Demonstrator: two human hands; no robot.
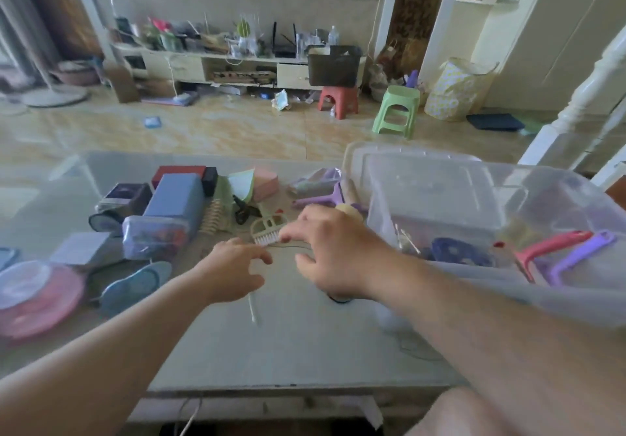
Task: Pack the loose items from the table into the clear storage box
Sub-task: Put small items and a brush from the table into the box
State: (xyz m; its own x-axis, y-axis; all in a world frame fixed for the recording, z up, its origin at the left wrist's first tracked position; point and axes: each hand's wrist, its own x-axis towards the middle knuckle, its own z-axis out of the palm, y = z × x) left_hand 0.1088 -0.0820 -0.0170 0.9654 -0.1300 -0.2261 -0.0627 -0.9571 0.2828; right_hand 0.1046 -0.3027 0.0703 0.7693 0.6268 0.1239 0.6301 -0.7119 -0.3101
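Right of frame, the clear box (pixel 474 178) already holds a pink scraper (pixel 555 244) and purple scraper (pixel 582 249), but most clutter remains on the counter (pixel 305 344); both hands, left hand (pixel 233 269) and right hand (pixel 333 249), hover grip-spread, empty, at the small white brush (pixel 267 230) mid-frame.

Clear storage box (pixel 423 164) at right, red scraper (pixel 548 244) and purple scraper (pixel 576 254) inside, cream brush (pixel 267 229) with white bristles centre, blue box (pixel 174 198) centre left, pink plate (pixel 44 300) lower left, green stool (pixel 396 109), red stool (pixel 338 100) upper centre.
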